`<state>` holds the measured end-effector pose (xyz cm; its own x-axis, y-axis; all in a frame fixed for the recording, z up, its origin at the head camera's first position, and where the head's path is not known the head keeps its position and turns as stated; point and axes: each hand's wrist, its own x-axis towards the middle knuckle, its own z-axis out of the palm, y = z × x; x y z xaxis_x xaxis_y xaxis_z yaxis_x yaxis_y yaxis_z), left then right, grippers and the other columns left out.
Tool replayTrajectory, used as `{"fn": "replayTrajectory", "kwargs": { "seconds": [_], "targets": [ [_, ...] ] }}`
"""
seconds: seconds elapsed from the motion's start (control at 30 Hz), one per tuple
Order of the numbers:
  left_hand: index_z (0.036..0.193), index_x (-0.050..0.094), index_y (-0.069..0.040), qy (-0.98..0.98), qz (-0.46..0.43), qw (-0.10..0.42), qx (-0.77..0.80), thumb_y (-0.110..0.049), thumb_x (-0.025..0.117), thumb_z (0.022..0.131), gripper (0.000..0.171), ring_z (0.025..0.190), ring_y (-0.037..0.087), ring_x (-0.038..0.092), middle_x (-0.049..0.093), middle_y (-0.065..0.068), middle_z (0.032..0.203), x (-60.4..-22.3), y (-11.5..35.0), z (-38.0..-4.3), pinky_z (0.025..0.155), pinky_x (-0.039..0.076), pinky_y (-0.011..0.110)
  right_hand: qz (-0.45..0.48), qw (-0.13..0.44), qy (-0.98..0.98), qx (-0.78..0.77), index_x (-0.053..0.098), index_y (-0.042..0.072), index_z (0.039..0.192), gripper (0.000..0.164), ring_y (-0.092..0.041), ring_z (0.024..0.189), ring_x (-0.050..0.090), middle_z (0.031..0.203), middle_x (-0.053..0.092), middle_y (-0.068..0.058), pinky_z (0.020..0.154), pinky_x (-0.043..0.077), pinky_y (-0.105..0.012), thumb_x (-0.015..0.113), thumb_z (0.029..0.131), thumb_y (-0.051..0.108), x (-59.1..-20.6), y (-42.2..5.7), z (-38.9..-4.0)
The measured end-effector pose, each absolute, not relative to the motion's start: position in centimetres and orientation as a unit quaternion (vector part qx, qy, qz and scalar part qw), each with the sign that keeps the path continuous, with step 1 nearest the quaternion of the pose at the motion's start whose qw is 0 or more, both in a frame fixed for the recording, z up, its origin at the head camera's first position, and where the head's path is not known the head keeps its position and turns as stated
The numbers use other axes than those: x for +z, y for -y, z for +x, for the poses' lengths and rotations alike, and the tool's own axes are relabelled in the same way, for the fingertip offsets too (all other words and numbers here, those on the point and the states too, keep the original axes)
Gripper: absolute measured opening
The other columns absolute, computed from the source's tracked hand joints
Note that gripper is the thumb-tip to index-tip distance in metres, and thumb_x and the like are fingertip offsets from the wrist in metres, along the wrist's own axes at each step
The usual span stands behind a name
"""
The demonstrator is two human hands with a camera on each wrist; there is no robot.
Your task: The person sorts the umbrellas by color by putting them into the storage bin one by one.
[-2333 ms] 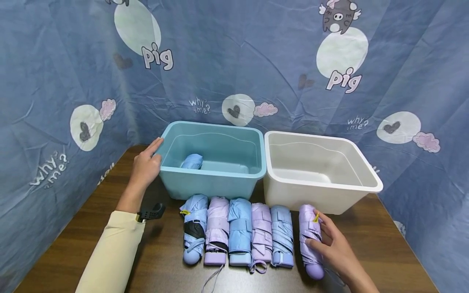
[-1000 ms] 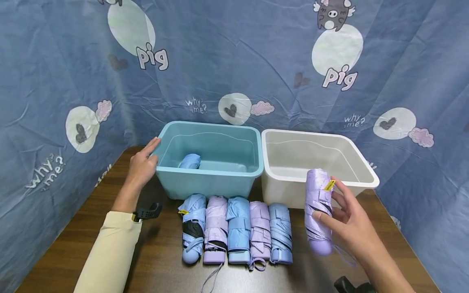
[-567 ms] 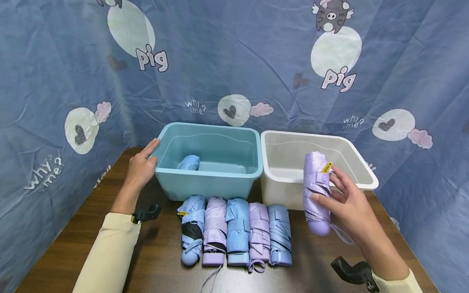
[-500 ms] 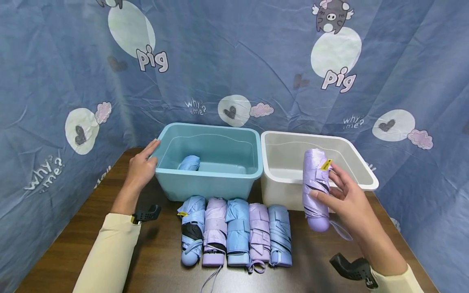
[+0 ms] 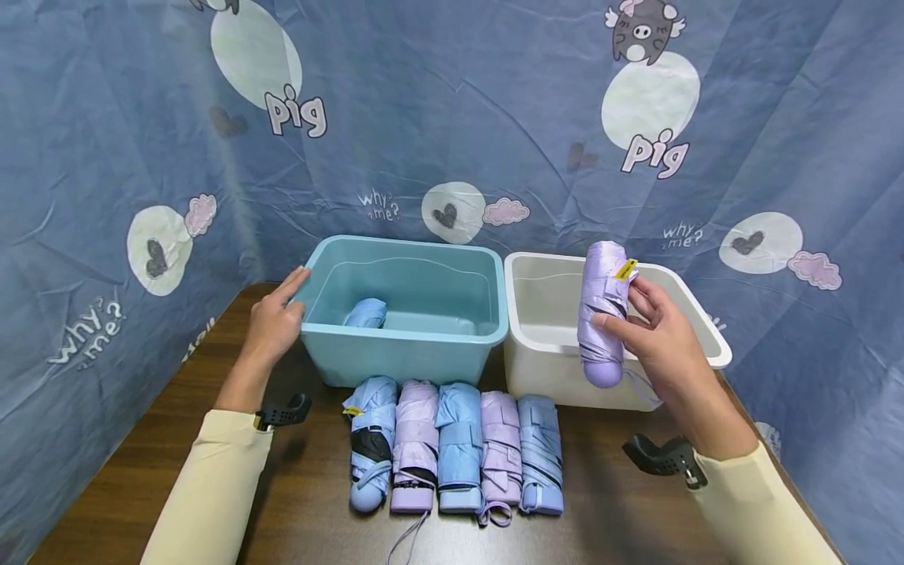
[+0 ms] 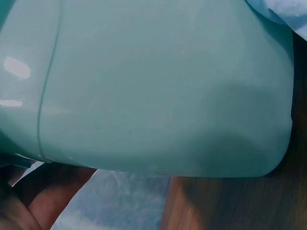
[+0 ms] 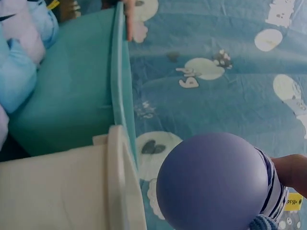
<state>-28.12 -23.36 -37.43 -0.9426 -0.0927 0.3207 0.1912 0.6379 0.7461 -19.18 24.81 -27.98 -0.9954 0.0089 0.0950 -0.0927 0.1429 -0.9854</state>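
A folded purple umbrella [image 5: 603, 314] with a rounded handle is held upright in my right hand [image 5: 667, 337], thumb in front and fingers behind. It is raised over the front rim of the white bin [image 5: 614, 380]; its round handle end [image 7: 211, 182] fills the near part of the right wrist view. My left hand [image 5: 274, 322] rests with straight fingers against the left rim of the teal bin [image 5: 402, 357]. Inside that bin lies a folded blue umbrella [image 5: 367, 313], partly hidden by the front wall. The left wrist view shows mostly teal bin wall [image 6: 153, 96].
Several folded umbrellas lie in a row before the bins, from a blue one [image 5: 370, 447] at the left to another blue one [image 5: 541, 455] at the right. The two bins stand side by side on the wooden table [image 5: 176, 439]. A patterned blue curtain [image 5: 395, 94] hangs behind.
My right hand has lifted the purple umbrella off the table and carried it up and forward, to above the white bin's front rim. The left hand has stayed at the teal bin.
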Motion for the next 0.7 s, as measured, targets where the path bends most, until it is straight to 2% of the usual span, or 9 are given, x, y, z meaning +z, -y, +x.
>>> {"fn": "replayTrajectory", "kwargs": {
  "seconds": [0.1, 0.27, 0.33, 0.7],
  "targets": [
    [0.149, 0.04, -0.017, 0.889, -0.029, 0.163, -0.426, -0.006, 0.037, 0.091, 0.059, 0.143, 0.03, 0.025, 0.032, -0.001, 0.155, -37.3, 23.3, -28.0, 0.11, 0.023, 0.056, 0.02, 0.037, 0.752, 0.658, 0.016, 0.012, 0.155, 0.091, -0.017, 0.12, 0.051, 0.157, 0.026, -0.01, 0.091, 0.044, -0.021, 0.073, 0.085, 0.013, -27.6, -24.7, -20.4],
    [0.149, 0.039, -0.017, 0.889, -0.031, 0.161, -0.428, -0.006, 0.036, 0.091, 0.059, 0.143, 0.03, 0.024, 0.031, -0.001, 0.155, -37.2, 23.3, -28.0, 0.11, 0.022, 0.056, 0.005, 0.027, 0.744, 0.668, 0.016, 0.018, 0.156, 0.09, -0.022, 0.133, 0.04, 0.157, 0.027, -0.008, 0.106, 0.034, -0.046, 0.072, 0.086, 0.015, -27.3, -24.3, -22.3],
    [0.149, 0.039, -0.017, 0.89, -0.032, 0.162, -0.426, -0.006, 0.036, 0.091, 0.059, 0.143, 0.03, 0.024, 0.031, -0.001, 0.155, -37.2, 23.3, -28.1, 0.11, 0.023, 0.056, 0.002, 0.023, 0.741, 0.671, 0.015, 0.019, 0.156, 0.089, -0.024, 0.135, 0.038, 0.157, 0.027, -0.009, 0.108, 0.031, -0.051, 0.071, 0.087, 0.013, -27.4, -24.2, -23.1],
    [0.148, 0.041, -0.017, 0.891, -0.03, 0.167, -0.421, -0.006, 0.037, 0.09, 0.059, 0.142, 0.029, 0.026, 0.033, -0.001, 0.154, -37.2, 23.3, -28.1, 0.109, 0.024, 0.055, -0.022, 0.008, 0.744, 0.668, 0.011, 0.012, 0.156, 0.084, -0.028, 0.133, 0.041, 0.157, 0.027, -0.01, 0.102, 0.039, -0.051, 0.063, 0.09, 0.011, -28.3, -23.3, -27.4]
  ]
}}
